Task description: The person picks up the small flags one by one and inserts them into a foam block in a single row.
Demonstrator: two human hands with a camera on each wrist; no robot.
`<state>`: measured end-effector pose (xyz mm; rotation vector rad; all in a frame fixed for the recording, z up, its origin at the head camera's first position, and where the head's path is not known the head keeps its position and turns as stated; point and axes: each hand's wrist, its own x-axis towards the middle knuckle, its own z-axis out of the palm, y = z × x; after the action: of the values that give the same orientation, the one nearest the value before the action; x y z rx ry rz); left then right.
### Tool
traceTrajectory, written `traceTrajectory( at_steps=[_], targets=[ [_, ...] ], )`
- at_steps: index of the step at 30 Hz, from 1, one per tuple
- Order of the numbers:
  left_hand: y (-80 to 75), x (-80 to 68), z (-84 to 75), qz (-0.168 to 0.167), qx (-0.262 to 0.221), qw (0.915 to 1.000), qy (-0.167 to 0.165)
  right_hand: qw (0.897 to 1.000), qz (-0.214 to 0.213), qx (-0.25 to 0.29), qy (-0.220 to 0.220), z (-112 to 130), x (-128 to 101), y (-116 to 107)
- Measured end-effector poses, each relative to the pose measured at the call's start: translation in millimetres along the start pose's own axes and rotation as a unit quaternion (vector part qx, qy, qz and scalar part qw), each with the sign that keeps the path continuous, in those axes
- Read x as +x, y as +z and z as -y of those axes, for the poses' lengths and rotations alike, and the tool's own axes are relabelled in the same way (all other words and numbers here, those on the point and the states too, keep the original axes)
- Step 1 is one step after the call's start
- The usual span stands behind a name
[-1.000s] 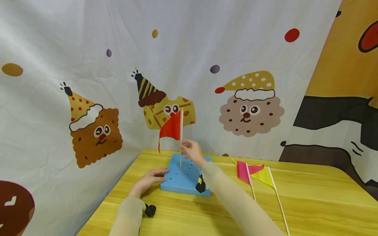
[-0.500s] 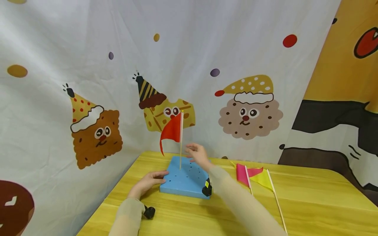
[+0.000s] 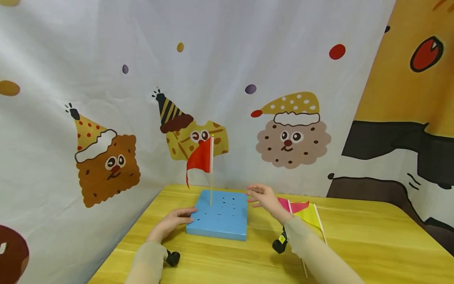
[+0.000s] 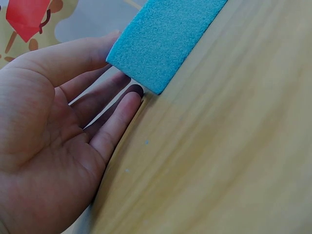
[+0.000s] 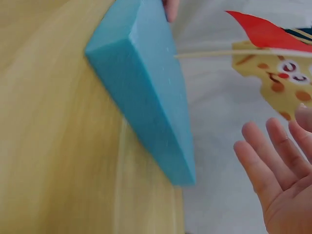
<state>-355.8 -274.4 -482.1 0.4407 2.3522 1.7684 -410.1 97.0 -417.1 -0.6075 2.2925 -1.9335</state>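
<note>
A blue foam block (image 3: pixel 220 227) with several small holes in its top lies on the wooden table. Upright in it stands a red flag (image 3: pixel 201 158) on a thin stick, held by no hand. At the block's left edge rests my left hand (image 3: pixel 172 223); in the left wrist view its thumb and fingertips touch the block's corner, fingers fairly straight. My right hand (image 3: pixel 265 200) hovers just right of the block with nothing in it, and the right wrist view shows its fingers (image 5: pixel 265 168) spread loosely.
On the table to the right lie a pink flag (image 3: pixel 299 206) and a yellow flag (image 3: pixel 308 215) on sticks, partly behind the right forearm. A printed cloth (image 3: pixel 234 51) with cartoon biscuits hangs behind the table.
My right hand has let go of the red flag's stick and moved right, past the block's edge. The flag stays standing; my left hand keeps its place at the block.
</note>
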Motion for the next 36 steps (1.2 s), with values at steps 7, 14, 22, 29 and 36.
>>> traceTrajectory(
  at_steps=[7, 14, 22, 29, 36],
  targets=[
    [-0.4, 0.5, -0.5, 0.006, 0.001, 1.0000, 0.005, 1.000, -0.025, -0.011, 0.013, -9.6, -33.4, -43.7],
    [-1.3, -2.6, -1.1, -0.001, 0.014, 0.9999, 0.003, 0.997, -0.050, -0.039, 0.032, -14.5, -56.2, -81.2],
    [0.0, 0.5, -2.6, 0.004, 0.013, 0.9999, -0.002, 0.993, -0.050, -0.076, 0.074, -25.2, -84.6, -110.1],
    [-0.5, 3.8, -2.8, 0.007, 0.008, 0.9999, -0.008, 0.979, -0.071, -0.144, 0.124, -28.6, -100.0, -117.5],
    [-0.9, 1.2, -3.6, 0.016, 0.008, 0.9998, -0.006, 0.964, -0.023, -0.233, 0.127, -32.7, -105.9, -115.5]
  ],
)
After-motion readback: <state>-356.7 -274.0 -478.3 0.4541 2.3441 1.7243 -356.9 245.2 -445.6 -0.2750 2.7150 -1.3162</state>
